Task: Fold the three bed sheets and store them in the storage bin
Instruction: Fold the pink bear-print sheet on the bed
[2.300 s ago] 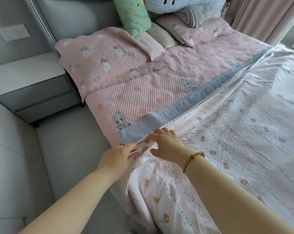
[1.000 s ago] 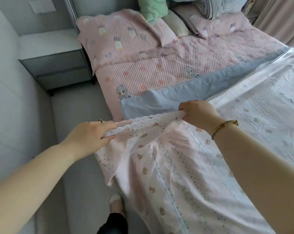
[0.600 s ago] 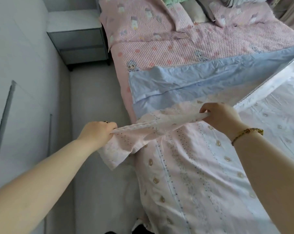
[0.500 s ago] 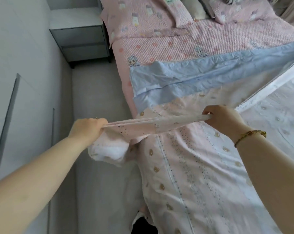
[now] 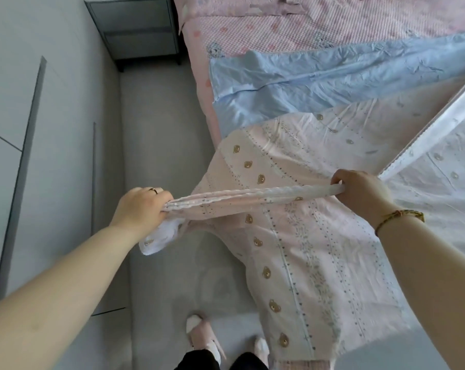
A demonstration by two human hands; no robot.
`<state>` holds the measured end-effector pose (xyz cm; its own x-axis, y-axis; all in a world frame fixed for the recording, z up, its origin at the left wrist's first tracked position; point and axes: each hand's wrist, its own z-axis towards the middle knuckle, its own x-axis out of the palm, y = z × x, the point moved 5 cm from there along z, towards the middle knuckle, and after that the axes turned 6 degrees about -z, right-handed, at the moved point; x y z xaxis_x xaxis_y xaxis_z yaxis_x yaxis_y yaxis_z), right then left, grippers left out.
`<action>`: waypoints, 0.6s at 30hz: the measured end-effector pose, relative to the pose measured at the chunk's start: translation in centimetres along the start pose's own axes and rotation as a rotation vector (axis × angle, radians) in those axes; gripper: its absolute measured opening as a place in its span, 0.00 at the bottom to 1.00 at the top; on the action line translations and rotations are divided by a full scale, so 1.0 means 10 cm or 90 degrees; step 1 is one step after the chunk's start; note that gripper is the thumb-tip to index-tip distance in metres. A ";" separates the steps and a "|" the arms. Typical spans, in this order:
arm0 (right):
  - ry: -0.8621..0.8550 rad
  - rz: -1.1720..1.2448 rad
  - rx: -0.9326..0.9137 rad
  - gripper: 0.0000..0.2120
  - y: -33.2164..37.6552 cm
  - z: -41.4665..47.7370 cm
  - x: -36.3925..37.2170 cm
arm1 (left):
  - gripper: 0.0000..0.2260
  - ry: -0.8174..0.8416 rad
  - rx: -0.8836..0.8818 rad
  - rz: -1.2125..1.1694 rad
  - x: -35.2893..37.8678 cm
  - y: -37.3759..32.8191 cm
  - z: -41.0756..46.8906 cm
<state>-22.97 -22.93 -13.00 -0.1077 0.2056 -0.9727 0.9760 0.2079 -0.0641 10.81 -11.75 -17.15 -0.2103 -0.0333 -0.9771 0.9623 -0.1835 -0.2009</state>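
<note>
A grey nightstand (image 5: 135, 28) stands upper left, beside the bed (image 5: 279, 33). The left hand (image 5: 143, 209) has its grip closed round a bunched corner of the pink bear-print bed sheet (image 5: 293, 249). The sheet's edge runs taut across to the right hand (image 5: 359, 190), whose grip is likewise curled round it. The sheet lies on the bed and drapes off its side, with a blue bed sheet (image 5: 333, 84) spread beyond it.

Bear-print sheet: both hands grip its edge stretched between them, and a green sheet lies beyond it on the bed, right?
No. The head view shows a blue sheet beyond it, not a green one. The left hand and right hand do grip the bear-print sheet by its edge, stretched between them.
</note>
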 end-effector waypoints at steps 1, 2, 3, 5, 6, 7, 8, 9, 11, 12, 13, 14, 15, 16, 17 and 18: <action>0.001 0.003 -0.002 0.09 -0.05 -0.06 0.05 | 0.05 -0.002 0.011 0.019 0.05 -0.07 -0.04; -0.002 0.004 -0.010 0.09 -0.05 -0.09 0.08 | 0.04 0.002 0.010 0.027 0.08 -0.09 -0.09; -0.004 0.009 -0.020 0.09 -0.07 -0.14 0.13 | 0.03 0.004 0.005 0.036 0.13 -0.12 -0.14; -0.010 0.031 -0.038 0.08 -0.12 -0.29 0.23 | 0.07 0.005 -0.005 0.063 0.23 -0.28 -0.22; -0.010 0.044 -0.045 0.08 -0.15 -0.37 0.30 | 0.08 0.020 -0.027 0.079 0.29 -0.35 -0.26; -0.009 0.054 -0.056 0.07 -0.18 -0.47 0.38 | 0.07 0.058 -0.065 0.095 0.37 -0.40 -0.31; -0.003 0.060 -0.068 0.07 -0.25 -0.60 0.47 | 0.07 0.100 -0.125 0.097 0.49 -0.50 -0.39; 0.000 0.071 -0.079 0.08 -0.30 -0.71 0.55 | 0.06 0.151 -0.199 0.077 0.58 -0.56 -0.49; 0.015 0.079 -0.108 0.09 -0.40 -0.91 0.67 | 0.07 0.215 -0.290 0.090 0.76 -0.73 -0.71; 0.013 0.083 -0.127 0.10 -0.45 -1.01 0.73 | 0.07 0.235 -0.316 0.110 0.82 -0.87 -0.80; 0.007 0.088 -0.139 0.10 -0.47 -1.06 0.77 | 0.08 0.239 -0.322 0.122 0.87 -0.93 -0.87; 0.014 0.085 -0.148 0.10 -0.54 -1.15 0.84 | 0.08 0.249 -0.335 0.127 0.96 -1.05 -0.95; 0.022 0.078 -0.155 0.10 -0.62 -1.24 0.92 | 0.08 0.270 -0.350 0.133 1.07 -1.18 -1.04; 0.029 0.075 -0.161 0.10 -0.70 -1.29 1.03 | 0.09 0.287 -0.354 0.145 1.16 -1.30 -1.11; 0.040 0.070 -0.172 0.10 -0.79 -1.34 1.16 | 0.10 0.317 -0.352 0.166 1.27 -1.45 -1.19; 0.056 0.069 -0.177 0.10 -0.85 -1.39 1.28 | 0.11 0.355 -0.344 0.189 1.37 -1.58 -1.24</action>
<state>-35.24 -8.79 -21.83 -0.0342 0.3204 -0.9467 0.8946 0.4321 0.1140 -5.12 2.92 -28.24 0.0441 0.5117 -0.8581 0.9443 0.2589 0.2029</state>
